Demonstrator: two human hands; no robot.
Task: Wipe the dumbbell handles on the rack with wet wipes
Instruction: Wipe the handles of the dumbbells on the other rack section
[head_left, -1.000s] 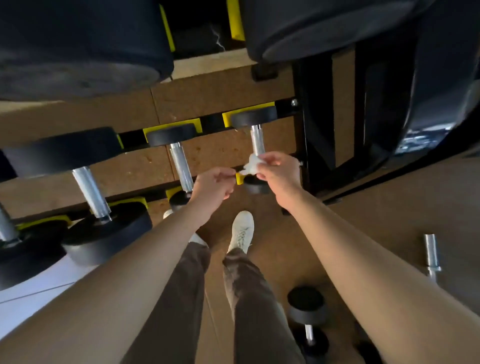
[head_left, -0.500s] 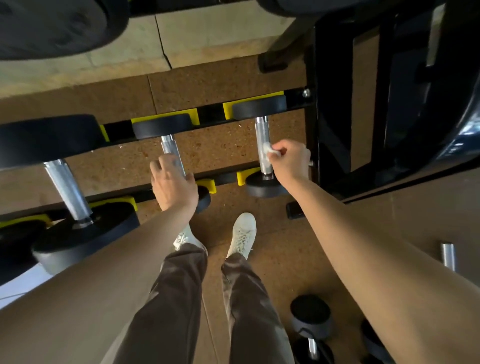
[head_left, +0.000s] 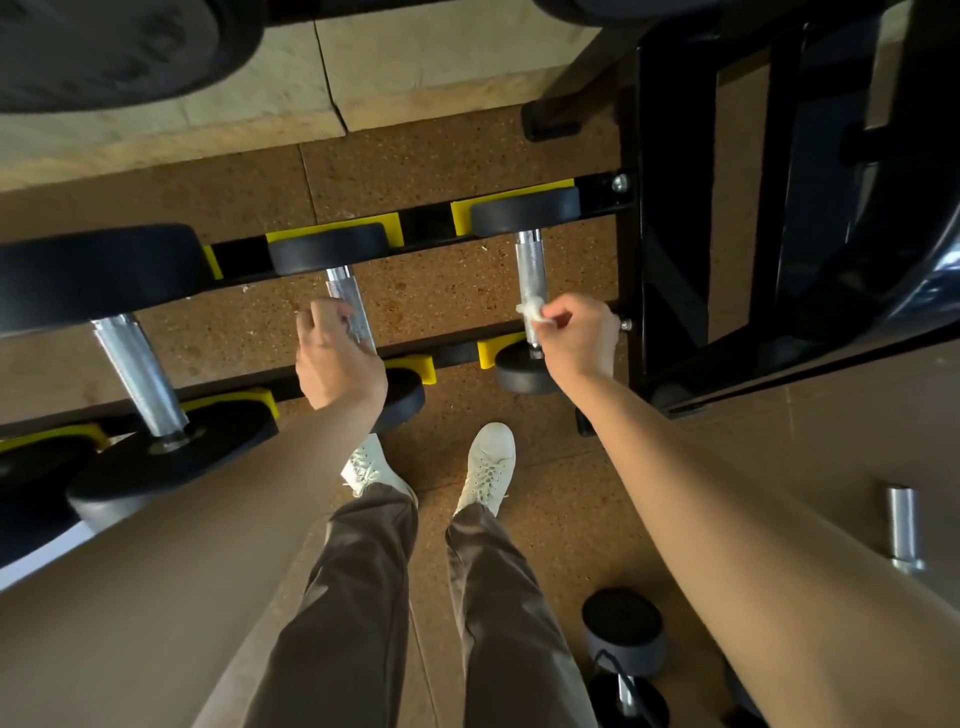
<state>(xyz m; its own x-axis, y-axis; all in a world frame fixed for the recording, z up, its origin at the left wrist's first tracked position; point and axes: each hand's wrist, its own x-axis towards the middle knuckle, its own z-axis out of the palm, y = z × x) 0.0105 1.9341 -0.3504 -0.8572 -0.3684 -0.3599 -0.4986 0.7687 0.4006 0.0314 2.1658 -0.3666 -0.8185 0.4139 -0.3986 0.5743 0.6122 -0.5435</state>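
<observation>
Black dumbbells with knurled steel handles lie across a black rack with yellow cradles. My right hand pinches a crumpled white wet wipe against the lower part of the rightmost dumbbell's handle. My left hand curls around the handle of the neighbouring dumbbell to the left, covering its lower half. A larger dumbbell lies further left on the rack.
The rack's black upright post stands just right of my right hand. A small dumbbell and a loose steel handle lie on the cork-coloured floor at lower right. My white shoes are below the rack. Big weight discs loom overhead.
My left hand left the wipe and moved left onto the neighbouring dumbbell's handle. My right hand brought the wipe onto the rightmost handle and slid it slightly down.
</observation>
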